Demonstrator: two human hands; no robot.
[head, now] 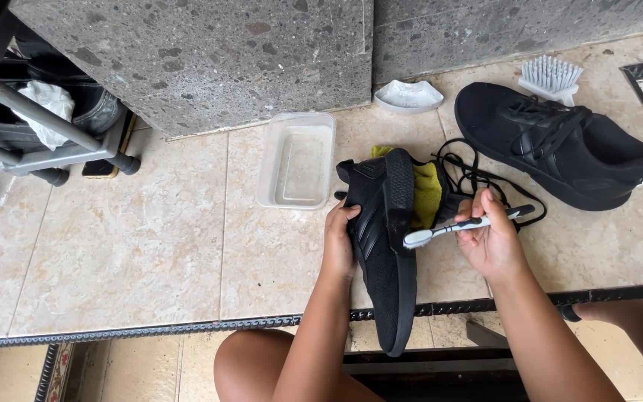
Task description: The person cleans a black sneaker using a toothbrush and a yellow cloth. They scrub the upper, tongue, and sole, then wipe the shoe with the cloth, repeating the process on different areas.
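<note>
— How many shoes are there?

— Two, both black. One black shoe (381, 246) is tipped on its side on the tiled floor (128, 246), toe toward the person. The second black shoe (560, 145) sits upright, well apart to the right, near the stone wall (210, 59).

— And the hands?

— Two. The left hand (338, 246) is wrapped around the side of the tipped shoe, fingers curled onto its upper, steadying it. The right hand (491, 238) is closed around the handle of a toothbrush (459, 225), the only one in sight; its white bristle head lies against the shoe's sole edge.

— Any other brushes?

— One scrub brush (551, 77) with pale bristles, lying just behind the second shoe.

— Containers?

— One clear plastic tub (297, 160), rectangular, just left of the held shoe. One white lid-like piece (408, 97) rests at the foot of the wall.

— Cloths?

— One yellow cloth (426, 195) beneath the held shoe, showing at its right. A loose black lace (478, 175) is tangled between the two shoes.

— Anything at the far left?

— One metal rack (31, 119) with dark footwear on it; I cannot count the pairs.
</note>
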